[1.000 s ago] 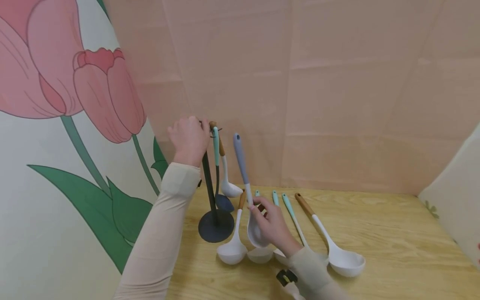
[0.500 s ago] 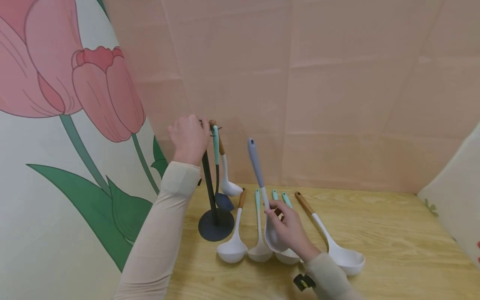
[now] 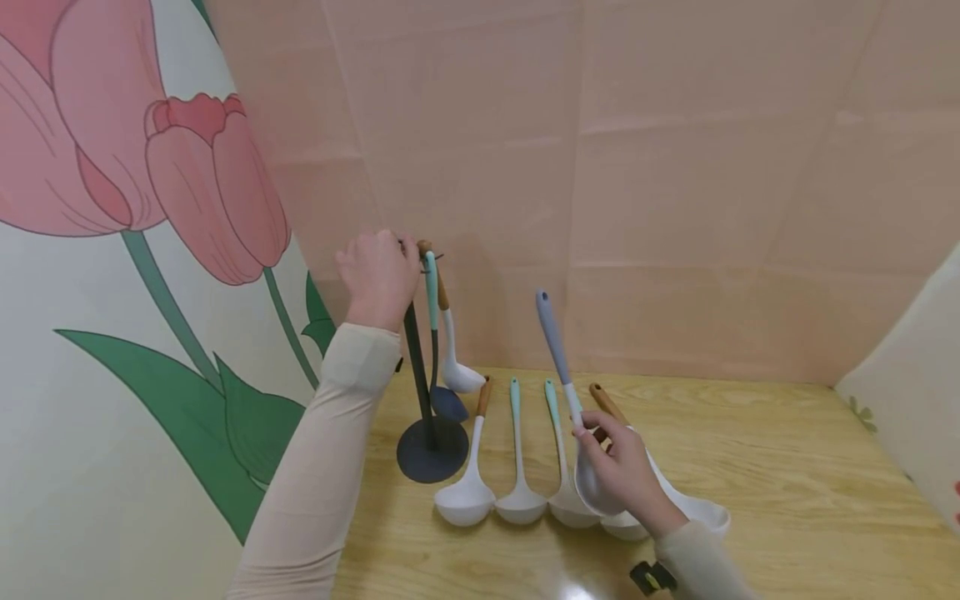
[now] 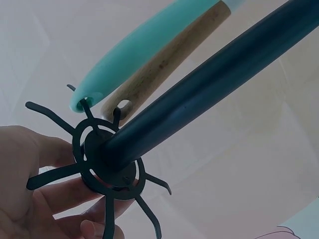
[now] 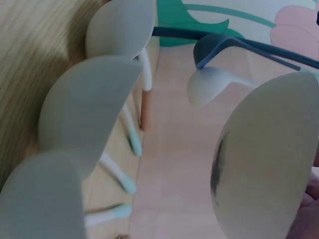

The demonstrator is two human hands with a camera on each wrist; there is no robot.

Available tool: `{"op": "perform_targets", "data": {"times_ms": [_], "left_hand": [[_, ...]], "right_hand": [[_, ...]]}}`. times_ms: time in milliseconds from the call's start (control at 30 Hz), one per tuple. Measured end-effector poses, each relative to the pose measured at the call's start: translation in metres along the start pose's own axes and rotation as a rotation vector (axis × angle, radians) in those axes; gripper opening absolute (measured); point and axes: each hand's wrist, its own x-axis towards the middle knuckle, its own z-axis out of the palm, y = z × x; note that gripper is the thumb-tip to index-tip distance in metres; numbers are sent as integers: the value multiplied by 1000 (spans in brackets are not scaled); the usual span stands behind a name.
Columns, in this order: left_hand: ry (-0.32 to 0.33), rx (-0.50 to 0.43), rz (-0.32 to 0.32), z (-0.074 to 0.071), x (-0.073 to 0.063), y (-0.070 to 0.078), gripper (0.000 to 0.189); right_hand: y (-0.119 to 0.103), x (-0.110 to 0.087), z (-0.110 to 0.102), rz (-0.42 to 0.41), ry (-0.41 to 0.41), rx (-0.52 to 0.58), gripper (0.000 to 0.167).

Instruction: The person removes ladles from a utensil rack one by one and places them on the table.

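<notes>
My left hand grips the top of a black utensil stand; in the left wrist view its fingers curl behind the hooked ring. From the hooks hang a teal-handled dark ladle and a wooden-handled white ladle, side by side. My right hand pinches a blue-handled ladle low on its white neck, handle up and leaning left. Its pale bowl fills the right of the right wrist view, apart from the ladles lying on the table.
In a row on the wooden table lie several white ladles, among them a wooden-handled one at left, teal-handled ones in the middle and another wooden-handled one at right. A pink covering hangs behind; a tulip-painted wall stands left.
My right hand has carried the blue-handled ladle rightward over the row, uncovering the teal-handled ladles and now overlapping the rightmost one. The left hand and the stand have stayed still.
</notes>
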Motion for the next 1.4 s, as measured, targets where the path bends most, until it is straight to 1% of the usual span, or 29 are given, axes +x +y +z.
{"op": "perform_targets", "data": {"times_ms": [233, 367, 500, 700, 800, 900, 1100, 1167, 1267, 1400], "left_hand": [[-15, -4, -7, 1, 0, 3, 51], [-21, -1, -13, 2, 0, 4, 52], [-27, 6, -21, 2, 0, 5, 52], [-10, 9, -22, 4, 0, 8, 52], [2, 10, -22, 5, 0, 9, 52], [9, 10, -22, 6, -1, 11, 52], [13, 8, -17, 5, -1, 8, 53], [14, 4, -12, 4, -2, 5, 53], [17, -12, 0, 2, -3, 2, 52], [23, -29, 17, 0, -5, -3, 52]], "right_hand": [[17, -4, -22, 85, -35, -48, 12], [29, -5, -35, 104, -38, -73, 10], [42, -6, -49, 114, -38, -102, 12], [56, -3, -71, 113, -60, -155, 15], [61, -1, -83, 135, -80, -172, 19], [66, 2, -96, 179, -111, -193, 24], [76, 4, -120, 252, -170, -243, 33], [77, 1, -125, 271, -186, -257, 35], [81, -3, -133, 282, -196, -283, 35], [87, -9, -143, 283, -206, -344, 36]]}}
